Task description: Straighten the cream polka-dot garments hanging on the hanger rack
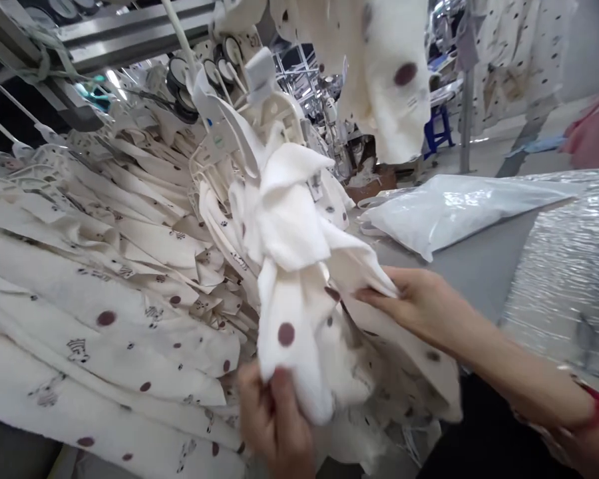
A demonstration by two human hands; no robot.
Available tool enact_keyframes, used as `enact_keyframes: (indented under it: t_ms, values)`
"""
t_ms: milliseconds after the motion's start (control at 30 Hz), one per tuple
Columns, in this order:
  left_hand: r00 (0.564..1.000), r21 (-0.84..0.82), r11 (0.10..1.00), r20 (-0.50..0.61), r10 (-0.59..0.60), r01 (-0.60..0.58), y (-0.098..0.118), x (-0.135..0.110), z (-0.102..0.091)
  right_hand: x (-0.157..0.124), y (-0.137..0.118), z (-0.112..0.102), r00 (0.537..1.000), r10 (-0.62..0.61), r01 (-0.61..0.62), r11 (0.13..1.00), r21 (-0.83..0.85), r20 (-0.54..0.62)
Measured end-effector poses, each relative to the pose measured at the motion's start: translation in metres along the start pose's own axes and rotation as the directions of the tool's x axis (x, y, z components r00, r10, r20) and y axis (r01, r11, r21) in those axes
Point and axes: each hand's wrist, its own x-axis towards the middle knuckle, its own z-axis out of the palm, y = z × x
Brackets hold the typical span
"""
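A cream fabric piece with brown dots [294,299] hangs in front of me from a white plastic clip hanger [224,143]. At its lower left edge, my left hand [277,419] pinches the cloth between thumb and fingers. My right hand [414,299] grips another edge of the same cloth, drawn out to the right. The upper part of the piece is folded over itself in a white, unprinted bunch. Part of the cloth between my hands is in shadow.
Many similar printed pieces [104,319] hang in a dense row on the left, below a metal rail [130,33]. Another dotted piece [399,80] hangs above. To the right lie a clear plastic bag [454,206] and a shiny plastic-covered surface [564,279]. A blue stool [438,130] stands farther back.
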Motion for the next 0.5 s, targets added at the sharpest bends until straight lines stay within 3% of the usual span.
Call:
enact_keyframes:
  t_ms: [33, 67, 133, 233, 267, 300, 367, 433, 500]
  values:
    - [0.98, -0.057, 0.983, 0.108, -0.17, 0.177, -0.004, -0.005, 0.001, -0.01, 0.015, 0.003, 0.999, 0.042, -0.042, 0.999, -0.014, 0.026]
    - [0.922, -0.073, 0.937, 0.218, -0.32, 0.342, -0.01, -0.011, 0.002, -0.022, 0.03, 0.005, 0.996, 0.08, -0.079, 0.996, -0.037, 0.03]
    - [0.775, -0.003, 0.829, 0.359, -0.521, 0.559, -0.026, -0.022, 0.007, -0.052, 0.057, 0.01, 0.991, 0.126, -0.123, 0.99, -0.065, 0.034]
    - [0.544, 0.217, 0.698, 0.487, -0.683, 0.682, -0.043, -0.046, 0.012, -0.099, 0.071, 0.018, 0.995, 0.103, -0.103, 0.993, -0.061, -0.003]
    - [0.494, 0.26, 0.674, 0.511, -0.704, 0.691, -0.045, -0.057, 0.012, -0.112, 0.067, 0.022, 0.997, 0.071, -0.072, 0.996, -0.061, -0.023]
    - [0.472, 0.272, 0.665, 0.525, -0.708, 0.695, -0.044, -0.069, 0.011, -0.125, 0.06, 0.027, 0.999, 0.026, -0.028, 0.998, -0.06, -0.032]
    - [0.493, 0.246, 0.658, 0.491, -0.718, 0.712, -0.037, -0.094, 0.004, -0.147, 0.038, 0.041, 0.996, -0.088, 0.087, 0.995, -0.056, -0.013]
    - [0.502, 0.238, 0.634, 0.435, -0.747, 0.736, -0.027, -0.114, -0.009, -0.165, 0.016, 0.06, 0.977, -0.198, 0.202, 0.978, -0.051, 0.076]
    - [0.483, 0.255, 0.605, 0.408, -0.775, 0.755, -0.019, -0.122, -0.021, -0.179, -0.001, 0.078, 0.967, -0.23, 0.24, 0.967, -0.08, 0.111]
